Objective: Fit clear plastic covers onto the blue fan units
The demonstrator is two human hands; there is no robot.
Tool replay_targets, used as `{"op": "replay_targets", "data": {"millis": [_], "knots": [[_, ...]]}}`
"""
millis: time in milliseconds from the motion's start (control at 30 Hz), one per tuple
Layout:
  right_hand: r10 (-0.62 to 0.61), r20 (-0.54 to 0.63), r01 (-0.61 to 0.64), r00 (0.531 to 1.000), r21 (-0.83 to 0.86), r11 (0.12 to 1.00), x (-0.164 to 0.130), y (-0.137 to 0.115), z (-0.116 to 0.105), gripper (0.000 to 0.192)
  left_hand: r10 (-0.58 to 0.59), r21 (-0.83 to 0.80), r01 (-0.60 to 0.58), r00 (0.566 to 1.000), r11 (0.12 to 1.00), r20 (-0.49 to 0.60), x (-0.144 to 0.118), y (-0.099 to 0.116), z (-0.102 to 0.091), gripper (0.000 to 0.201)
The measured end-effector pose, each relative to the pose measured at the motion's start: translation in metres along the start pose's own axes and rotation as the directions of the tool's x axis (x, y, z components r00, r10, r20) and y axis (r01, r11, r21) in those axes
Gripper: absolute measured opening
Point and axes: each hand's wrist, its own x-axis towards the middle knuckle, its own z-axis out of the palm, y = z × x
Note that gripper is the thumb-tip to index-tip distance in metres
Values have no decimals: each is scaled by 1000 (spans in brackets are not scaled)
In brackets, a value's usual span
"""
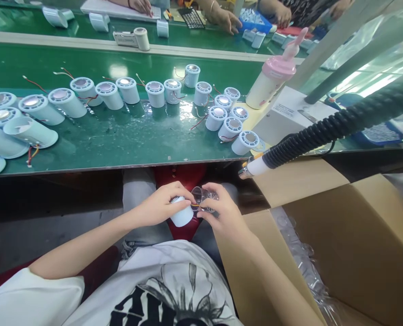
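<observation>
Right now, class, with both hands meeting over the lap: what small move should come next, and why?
Probably press the clear cap in the right hand squarely onto the open end of the white housing held by the left hand. The two parts already meet, tilted, with coloured wires showing between them.

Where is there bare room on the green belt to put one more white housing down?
The green belt is bare along its near edge, between the row of white housings and the rim, and behind that row. It is crowded at the left end and in the cluster beside the pink-capped bottle. Left hand holds a housing; right hand a clear cup.
</observation>
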Motion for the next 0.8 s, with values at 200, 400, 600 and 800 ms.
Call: {"op": "replay_targets", "data": {"millis": [200,400,600,800], "knots": [[-7,3,7,1000,-27,1000,2,-4,-11,10,90,199,-82,995,977,-32,-11,7,1,25],[-148,97,152,984,-35,988,5,-13,-17,15,226,160,-210,970,964,-85,-9,4,0,29],[104,-40,-87,994,306,948,2,-18,-22,16,377,149,-356,914,923,-151,2,-20,8,63],[403,27,-339,915,593,730,4,-17,-23,22,372,7,-372,928,928,11,6,-29,13,64]]}}
